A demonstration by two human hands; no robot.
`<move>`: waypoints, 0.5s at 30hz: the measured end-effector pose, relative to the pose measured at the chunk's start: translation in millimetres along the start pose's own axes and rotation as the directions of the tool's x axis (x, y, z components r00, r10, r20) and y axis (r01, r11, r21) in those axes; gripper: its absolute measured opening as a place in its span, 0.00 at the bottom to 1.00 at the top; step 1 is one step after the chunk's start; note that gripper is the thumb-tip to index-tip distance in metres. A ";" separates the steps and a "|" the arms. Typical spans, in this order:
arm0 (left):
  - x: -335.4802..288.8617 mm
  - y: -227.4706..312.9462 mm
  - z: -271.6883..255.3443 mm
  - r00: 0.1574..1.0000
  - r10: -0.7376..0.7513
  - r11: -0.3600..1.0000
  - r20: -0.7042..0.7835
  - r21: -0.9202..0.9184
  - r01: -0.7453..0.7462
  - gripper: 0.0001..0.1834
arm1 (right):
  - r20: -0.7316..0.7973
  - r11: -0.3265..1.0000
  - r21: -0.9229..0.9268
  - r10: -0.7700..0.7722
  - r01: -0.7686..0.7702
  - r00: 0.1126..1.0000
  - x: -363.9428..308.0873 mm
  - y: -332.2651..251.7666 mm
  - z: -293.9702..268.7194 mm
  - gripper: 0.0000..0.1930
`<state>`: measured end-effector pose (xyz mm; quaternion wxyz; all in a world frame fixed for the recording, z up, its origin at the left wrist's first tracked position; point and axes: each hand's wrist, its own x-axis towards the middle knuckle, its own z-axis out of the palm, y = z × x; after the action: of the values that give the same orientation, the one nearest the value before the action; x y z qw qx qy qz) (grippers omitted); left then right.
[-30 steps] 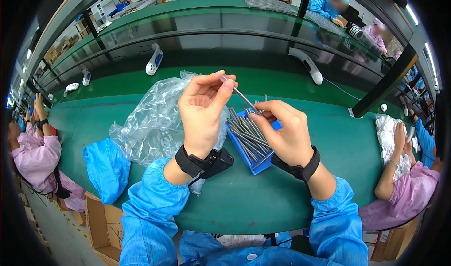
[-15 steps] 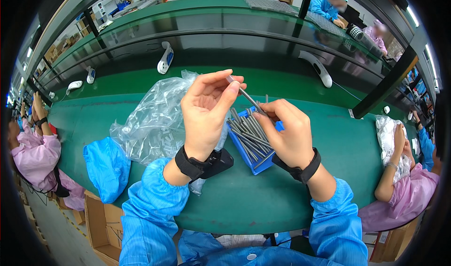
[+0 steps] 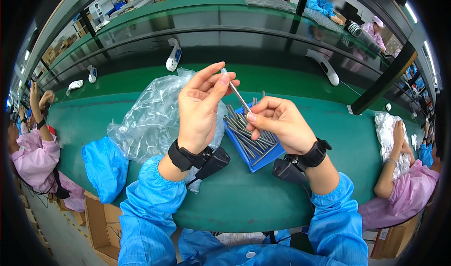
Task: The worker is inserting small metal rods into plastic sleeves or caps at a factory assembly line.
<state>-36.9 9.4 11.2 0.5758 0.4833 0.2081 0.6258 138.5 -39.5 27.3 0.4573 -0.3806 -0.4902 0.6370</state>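
Observation:
A thin, ridged metal rod (image 3: 238, 95) slants between my hands above the table. My left hand (image 3: 197, 111) pinches a small clear plastic cap (image 3: 224, 71) at its upper end, thumb against fingers. How far the cap sits over the rod is too small to tell. My right hand (image 3: 286, 123) grips the lower end between thumb and fingers. Beneath and beside that hand lies a blue tray (image 3: 268, 161) filled with many similar metal rods (image 3: 246, 137). Left of my left hand, a large clear plastic bag (image 3: 150, 108) spreads out, with small clear pieces inside.
A crumpled blue cloth or cover (image 3: 105, 167) lies left on the green table (image 3: 225, 200). An open cardboard box (image 3: 101, 223) stands below the left edge. White handheld devices (image 3: 174, 54) line the back ledge. Co-workers in pink (image 3: 35, 148) sit at both sides.
My right hand has turned and shifted slightly down along the rod, showing more of it. The rod now stands steeper, and my left hand has moved a little up and left.

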 end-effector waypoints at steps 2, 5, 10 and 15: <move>-0.3 -1.4 0.7 0.999 -0.023 0.998 0.023 -0.052 0.024 0.16 | -0.004 1.000 0.011 -0.009 0.009 1.000 1.7 4.9 2.4 0.09; -1.9 -4.6 4.7 0.996 -0.037 0.993 0.077 -0.109 0.046 0.16 | -0.072 0.981 -0.145 -0.140 0.129 0.987 4.6 17.1 4.8 0.10; -8.7 -8.8 14.2 0.995 0.029 0.998 0.092 -0.057 -0.024 0.17 | -0.124 0.679 -0.665 -0.511 0.311 0.851 3.2 23.3 14.1 0.10; -8.9 -10.2 14.7 0.983 0.090 0.992 0.160 -0.101 -0.074 0.16 | -0.084 0.821 -0.490 -0.378 0.292 0.922 -0.3 21.6 13.8 0.09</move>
<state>-20.4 -0.5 6.1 0.5868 0.5136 0.1100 0.6162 121.2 -45.7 9.5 0.4984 -0.4423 -0.6459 0.3725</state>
